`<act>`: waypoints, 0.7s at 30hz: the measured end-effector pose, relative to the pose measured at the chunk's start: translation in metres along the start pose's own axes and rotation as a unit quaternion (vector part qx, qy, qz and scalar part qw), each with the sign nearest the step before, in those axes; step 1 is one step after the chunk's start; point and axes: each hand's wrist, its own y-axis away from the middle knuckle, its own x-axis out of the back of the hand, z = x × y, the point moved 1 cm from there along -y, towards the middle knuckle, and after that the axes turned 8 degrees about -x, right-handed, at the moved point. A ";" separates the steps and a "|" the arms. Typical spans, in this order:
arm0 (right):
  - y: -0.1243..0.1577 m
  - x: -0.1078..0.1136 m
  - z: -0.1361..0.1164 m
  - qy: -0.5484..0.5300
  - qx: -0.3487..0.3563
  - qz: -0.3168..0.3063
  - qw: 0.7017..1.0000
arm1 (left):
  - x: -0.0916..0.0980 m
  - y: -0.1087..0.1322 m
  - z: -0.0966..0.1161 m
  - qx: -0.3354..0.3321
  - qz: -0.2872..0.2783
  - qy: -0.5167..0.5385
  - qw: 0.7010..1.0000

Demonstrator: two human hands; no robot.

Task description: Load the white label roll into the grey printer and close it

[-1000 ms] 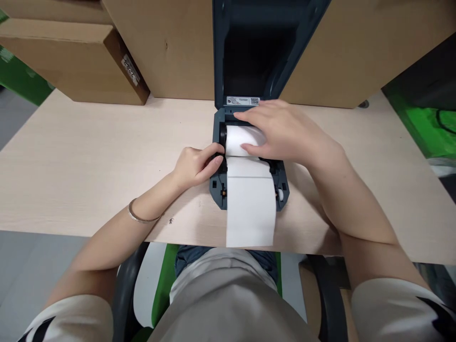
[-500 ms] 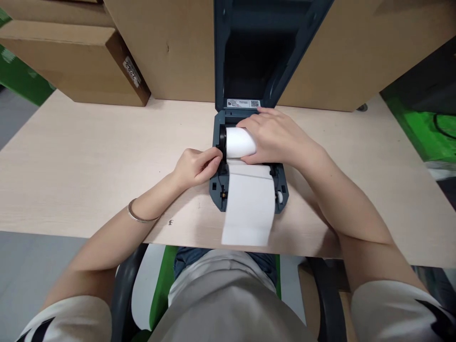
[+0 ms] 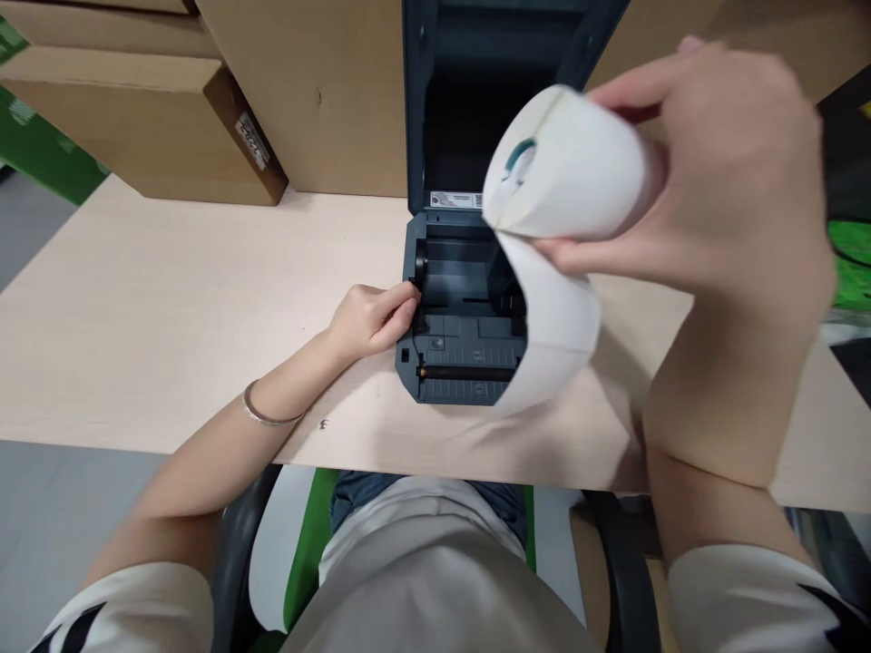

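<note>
Your right hand (image 3: 708,172) holds the label roll (image 3: 575,168) up above the open printer (image 3: 469,317), fingers and thumb closed around its far end, with the loose tail (image 3: 551,326) drooping from below your grip across the right edge of the bay. Your left hand (image 3: 371,319) pinches the left roll guide (image 3: 420,272) with 2 or 3 fingertips. Judging by that, keep the guide held and the roll level so the tail hangs straight.

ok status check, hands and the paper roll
Right hand grips paper roll, raised above open printer, loose tail hanging. Left hand on printer's left edge. Roll bay bare, nothing blocking.
</note>
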 end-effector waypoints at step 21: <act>-0.011 -0.063 0.121 0.105 -0.313 -0.287 0.899 | 0.002 -0.003 0.001 -0.002 -0.010 0.005 1.000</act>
